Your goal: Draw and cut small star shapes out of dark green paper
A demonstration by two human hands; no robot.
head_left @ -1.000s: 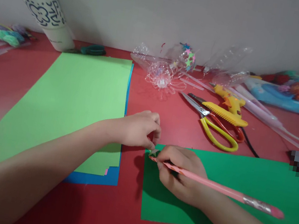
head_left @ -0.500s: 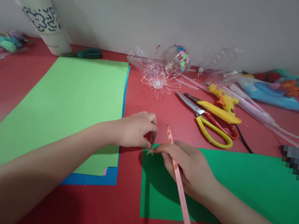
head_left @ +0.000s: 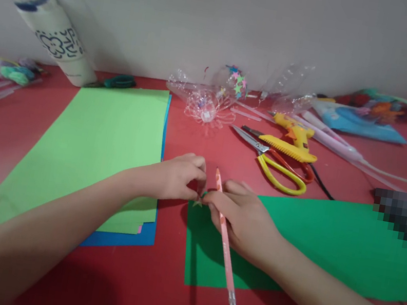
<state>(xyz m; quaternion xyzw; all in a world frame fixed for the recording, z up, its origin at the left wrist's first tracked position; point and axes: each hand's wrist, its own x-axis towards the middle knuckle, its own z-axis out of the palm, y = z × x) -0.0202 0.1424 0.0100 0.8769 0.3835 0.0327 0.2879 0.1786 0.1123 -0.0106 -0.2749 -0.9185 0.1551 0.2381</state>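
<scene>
My left hand (head_left: 179, 177) is curled in a pinch at the top left corner of a dark green paper sheet (head_left: 313, 244), its fingertips on a tiny star shape (head_left: 197, 203). My right hand (head_left: 244, 222) rests on that sheet and holds a pink pencil (head_left: 225, 242), tip pointing away from me, eraser end toward me. Its fingertips meet the left hand's at the star.
A stack of light green and blue paper (head_left: 98, 150) lies at left. Yellow-handled scissors (head_left: 276, 162) and a yellow glue gun (head_left: 294, 136) lie behind the green sheet. Clear plastic pieces with star stickers (head_left: 212, 99), a white tube (head_left: 56, 42) and craft clutter line the wall.
The pencil swung from lying sideways, tip at the star, to pointing away with the eraser toward me. Both hands stay pinched at the sheet's corner. The view shifted slightly.
</scene>
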